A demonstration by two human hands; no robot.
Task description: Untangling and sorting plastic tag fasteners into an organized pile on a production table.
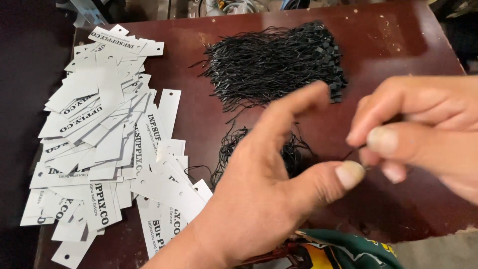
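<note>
The right hand [423,129] pinches a thin black string [354,152] between thumb and fingertips, the fingers closed tight on it near the middle right of the view. The string runs a short way down and left from that pinch toward the tip of the left thumb, which sits just beside it; whether the thumb actually touches the string cannot be told. The left hand [264,194] is loose, its index finger stretched up and its thumb pointing right, gripping nothing that shows.

Behind the left hand, partly hidden by it, lies a small tangle of black strings [294,149] on the dark reddish-brown table [393,45]. Farther back, near the table's far edge, rests a large bundle of black tag strings [274,65], the loose ends fanned to the left and the small square black fasteners bunched along the right side.

On the left part of the table spreads a loose heap of white paper hang tags [104,134], each a long rectangle with a punched hole near one end and dark print, overlapping at many angles. The nearest tags lie just beside the left wrist.

At the bottom edge, below the left hand, a piece of green and yellow cloth [343,249] shows.
</note>
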